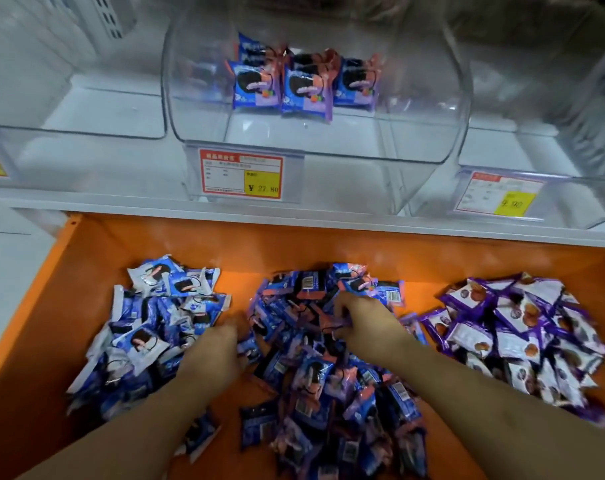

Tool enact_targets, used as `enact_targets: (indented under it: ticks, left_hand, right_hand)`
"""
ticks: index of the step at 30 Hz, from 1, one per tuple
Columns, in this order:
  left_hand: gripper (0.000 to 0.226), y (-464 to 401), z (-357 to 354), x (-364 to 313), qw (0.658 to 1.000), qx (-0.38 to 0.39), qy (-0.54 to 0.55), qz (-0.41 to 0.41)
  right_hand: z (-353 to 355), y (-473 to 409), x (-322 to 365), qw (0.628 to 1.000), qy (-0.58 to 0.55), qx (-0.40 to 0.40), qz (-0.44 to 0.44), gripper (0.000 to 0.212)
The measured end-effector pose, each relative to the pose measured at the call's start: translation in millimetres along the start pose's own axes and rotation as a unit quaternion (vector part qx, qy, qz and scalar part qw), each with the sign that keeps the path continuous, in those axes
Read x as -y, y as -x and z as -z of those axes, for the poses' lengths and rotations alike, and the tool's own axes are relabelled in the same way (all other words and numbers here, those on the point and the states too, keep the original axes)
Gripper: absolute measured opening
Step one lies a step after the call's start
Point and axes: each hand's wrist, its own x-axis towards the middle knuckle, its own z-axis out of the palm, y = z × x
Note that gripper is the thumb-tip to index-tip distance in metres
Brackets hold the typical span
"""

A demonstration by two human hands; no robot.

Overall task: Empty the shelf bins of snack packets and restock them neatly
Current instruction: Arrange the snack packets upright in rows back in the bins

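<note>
A clear middle shelf bin [328,157] holds a few blue-and-pink cookie packets [297,86] standing in rows at its back. Below it, an orange tray [97,258] carries three heaps: blue-and-white packets [148,327] on the left, blue-and-pink packets [315,368] in the middle, purple-and-white packets [515,330] on the right. My left hand [214,355] reaches into the left edge of the middle heap, its fingers curled among packets. My right hand [360,323] sits on top of the middle heap and grips packets, though its fingertips are blurred.
Clear bins stand to the left [72,147] and right [536,188] of the middle one, both with no packets showing. Price labels [242,176] hang on the bin fronts. A white shelf edge [294,216] runs between bins and tray.
</note>
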Motion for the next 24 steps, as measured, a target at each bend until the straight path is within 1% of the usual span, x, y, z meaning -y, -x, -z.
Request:
enact_targets:
  ticks: [2, 4, 5, 7, 9, 11, 13, 14, 16, 18, 20, 22, 24]
  left_hand:
    - [0.039, 10.5, 12.5, -0.7, 1.0, -0.007, 0.015, -0.01]
    - [0.055, 22.2, 30.6, -4.2, 0.998, 0.009, 0.055, -0.007]
    - [0.058, 28.3, 41.9, -7.1, 0.996, 0.025, 0.081, -0.007]
    - [0.047, 40.1, 65.7, -16.1, 0.99, 0.053, 0.127, -0.025]
    - [0.04, 53.9, 91.5, -29.5, 0.982, 0.067, 0.167, -0.057]
    - [0.046, 74.6, 122.6, -48.6, 0.971, 0.07, 0.214, -0.079]
    - [0.055, 95.6, 153.5, -65.3, 0.963, 0.05, 0.246, -0.098]
    - [0.056, 106.2, 168.2, -73.0, 0.958, 0.034, 0.267, -0.103]
    - [0.049, 128.6, 195.7, -87.7, 0.936, 0.01, 0.332, -0.115]
    - [0.041, 152.5, 217.5, -102.2, 0.906, -0.001, 0.4, -0.138]
    - [0.032, 174.5, 232.4, -113.3, 0.872, -0.018, 0.464, -0.155]
    - [0.028, 192.6, 241.6, -121.2, 0.836, -0.032, 0.523, -0.164]
    - [0.027, 205.2, 248.5, -128.8, 0.807, -0.03, 0.562, -0.178]
  right_hand:
    - [15.8, 9.4, 5.0, 0.999, -0.043, -0.002, -0.017, 0.024]
    - [36.0, 21.6, 14.3, 0.997, -0.07, -0.01, -0.016, 0.024]
    - [47.2, 28.6, 20.5, 0.997, -0.081, -0.01, -0.015, 0.025]
    - [71.3, 43.9, 35.6, 0.994, -0.107, 0.001, -0.014, 0.03]
    - [95.2, 63.2, 52.0, 0.986, -0.167, 0.019, -0.004, 0.036]
    - [119.0, 86.3, 67.4, 0.977, -0.209, 0.018, 0.021, 0.037]
    - [143.9, 111.8, 80.5, 0.974, -0.221, 0.002, 0.046, 0.032]
    - [156.2, 124.8, 87.0, 0.971, -0.232, -0.009, 0.056, 0.029]
    - [178.5, 149.2, 97.7, 0.959, -0.271, -0.039, 0.069, 0.024]
    - [195.9, 171.9, 106.0, 0.945, -0.307, -0.073, 0.081, 0.022]
    - [207.0, 190.2, 112.6, 0.932, -0.332, -0.107, 0.1, 0.028]
    - [213.4, 204.9, 117.5, 0.905, -0.387, -0.134, 0.118, 0.032]
    - [216.3, 213.1, 120.9, 0.882, -0.427, -0.153, 0.128, 0.036]
